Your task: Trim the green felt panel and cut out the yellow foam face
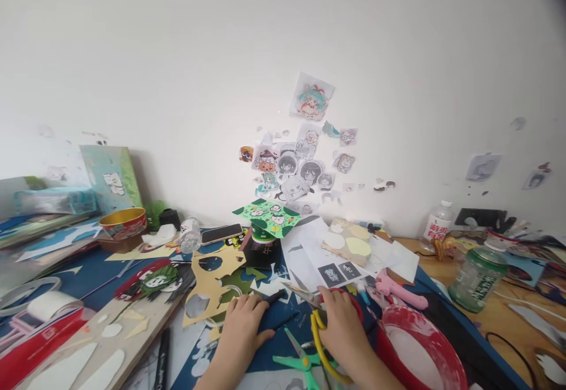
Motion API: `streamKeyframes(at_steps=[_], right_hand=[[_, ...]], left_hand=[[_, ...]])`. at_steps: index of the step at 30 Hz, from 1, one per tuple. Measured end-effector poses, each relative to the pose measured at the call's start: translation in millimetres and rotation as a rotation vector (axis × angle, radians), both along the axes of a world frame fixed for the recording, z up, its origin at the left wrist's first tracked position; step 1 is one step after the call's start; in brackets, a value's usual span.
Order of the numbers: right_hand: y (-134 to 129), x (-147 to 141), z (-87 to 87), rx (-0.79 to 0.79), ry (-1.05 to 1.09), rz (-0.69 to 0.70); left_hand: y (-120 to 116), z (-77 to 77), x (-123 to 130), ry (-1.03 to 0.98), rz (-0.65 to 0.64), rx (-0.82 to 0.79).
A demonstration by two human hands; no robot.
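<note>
My left hand [244, 326] rests low over cut paper scraps, fingers forward and thumb apart. Just past its fingertips lies a black marker [276, 297], and I cannot tell if they touch. My right hand [342, 322] is closed over the red handles of a pair of scissors [309, 297], whose blades point left. Close against its left side are yellow handles [319, 343]. Between my wrists lie green-handled scissors [305, 360] with spread blades. Yellow cardboard with cut-out holes [212, 284] is left of my left hand.
A red bowl [420, 348] and pink glue gun [400, 291] are at right, beyond them a green-lidded jar [478, 278]. A green patterned card [269, 218] sits on a cup. At left are a board with paper pieces [145, 325] and a red-gold tin [124, 225].
</note>
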State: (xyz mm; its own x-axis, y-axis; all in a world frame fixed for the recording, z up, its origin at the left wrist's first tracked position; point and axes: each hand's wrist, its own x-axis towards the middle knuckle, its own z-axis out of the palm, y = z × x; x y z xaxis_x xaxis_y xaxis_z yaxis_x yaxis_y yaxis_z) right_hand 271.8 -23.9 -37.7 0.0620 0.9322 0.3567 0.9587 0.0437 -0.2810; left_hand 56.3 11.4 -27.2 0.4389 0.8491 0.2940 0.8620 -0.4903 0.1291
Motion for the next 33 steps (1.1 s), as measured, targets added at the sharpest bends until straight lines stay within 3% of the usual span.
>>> streamKeyframes(at_steps=[4, 11, 16, 23, 26, 33], right_hand=[[3, -5, 3.2, 0.164, -0.108, 0.036], [3, -24, 12.0, 0.262, -0.298, 0.094], [0, -41, 4.0, 0.382, -0.381, 0.152], [1, -42, -7.7, 0.464, -0.405, 0.193], [1, -36, -7.9, 0.433, -0.374, 0.168], [3, -21, -11.5, 0.432, -0.397, 0.140]], left_hand=[[1, -2.0, 1, 0.005, 0.017, 0.067], [-4, 6.2, -1, -0.090, 0.067, 0.233], [-9, 5.3, 3, -0.146, -0.071, 0.531], [-9, 1.9, 7, -0.123, -0.122, 0.541], [-4, 3.3, -2, -0.171, -0.067, 0.533], [14, 6.5, -28, -0.264, 0.265, 0.564]])
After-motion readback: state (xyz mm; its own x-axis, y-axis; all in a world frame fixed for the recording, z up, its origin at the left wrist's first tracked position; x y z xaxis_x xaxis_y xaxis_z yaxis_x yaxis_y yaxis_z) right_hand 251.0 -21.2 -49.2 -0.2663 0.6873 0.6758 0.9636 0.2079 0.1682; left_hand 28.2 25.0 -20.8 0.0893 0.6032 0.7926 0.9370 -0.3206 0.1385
